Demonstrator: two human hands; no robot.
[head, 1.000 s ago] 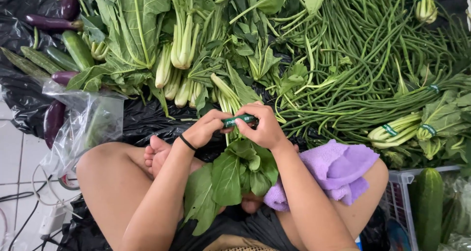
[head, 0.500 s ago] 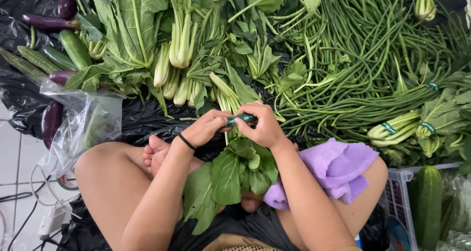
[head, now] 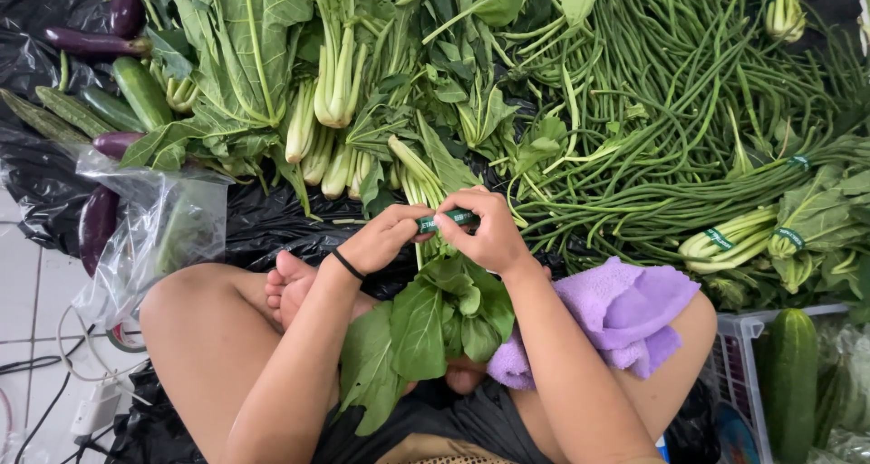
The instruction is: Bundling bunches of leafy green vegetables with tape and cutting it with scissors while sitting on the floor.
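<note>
I sit cross-legged with a bunch of leafy greens (head: 435, 323) lying in my lap, leaves toward me and pale stalks pointing away. My left hand (head: 385, 237) and my right hand (head: 485, 228) meet over the stalks, and both pinch a green tape band (head: 446, 219) wrapped around the bunch. A black hair tie circles my left wrist. The stalk ends under my fingers are mostly hidden.
Heaps of leafy greens (head: 335, 83) and long beans (head: 671, 111) lie ahead on black plastic. Eggplants (head: 95, 224) and cucumbers (head: 140, 92) are at left beside a clear plastic bag (head: 172, 228). A purple cloth (head: 625, 310) rests on my right thigh. A white basket (head: 739, 373) with a cucumber stands at right.
Both hands stay on the band around the stalks; the fingers shift only slightly. Nothing else has moved.
</note>
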